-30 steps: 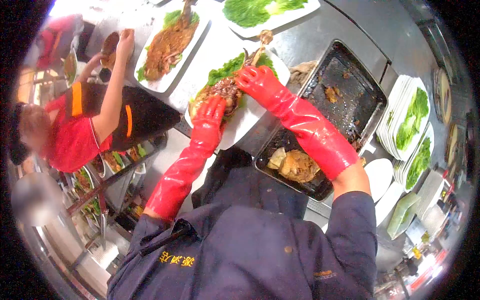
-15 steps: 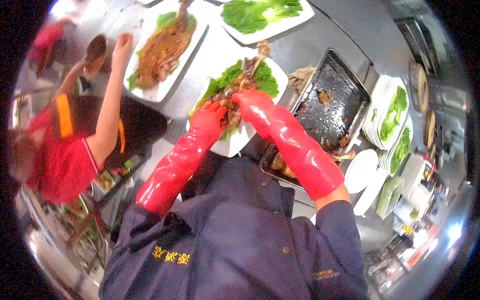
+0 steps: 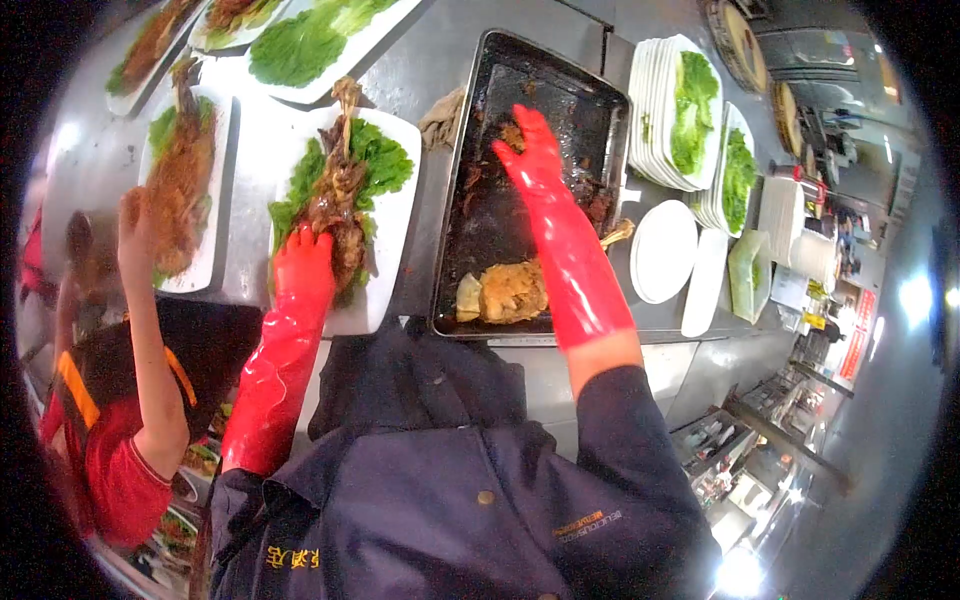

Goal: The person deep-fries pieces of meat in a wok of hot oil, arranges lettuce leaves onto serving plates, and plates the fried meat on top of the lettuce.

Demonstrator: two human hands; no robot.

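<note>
My left hand (image 3: 303, 268), in a long red rubber glove, has its fingers curled against the lower left side of a roasted leg of meat (image 3: 338, 195). The bone of that leg points away from me. Lettuce (image 3: 382, 160) lies under it on a white plate (image 3: 392, 235). Over the dark baking tray (image 3: 470, 225) reaches my right hand (image 3: 532, 148), gloved the same way, thumb apart from the fingers. A browned scrap of meat (image 3: 512, 136) sits between thumb and fingers. Another browned leg (image 3: 512, 292) rests at the tray's near end, partly behind my right forearm.
At left, a co-worker's hand (image 3: 136, 225) is beside a plated, crumb-covered leg (image 3: 185, 200). Lettuce-lined plates (image 3: 318, 40) stand farther back. Right of the tray are stacked white plates (image 3: 655, 110) and a round white lid or plate (image 3: 663, 252). A crumpled cloth (image 3: 442, 120) lies between plate and tray.
My right hand has left the plated leg and moved right, over the baking tray. My left hand stays at the meat. The view has shifted to the right.
</note>
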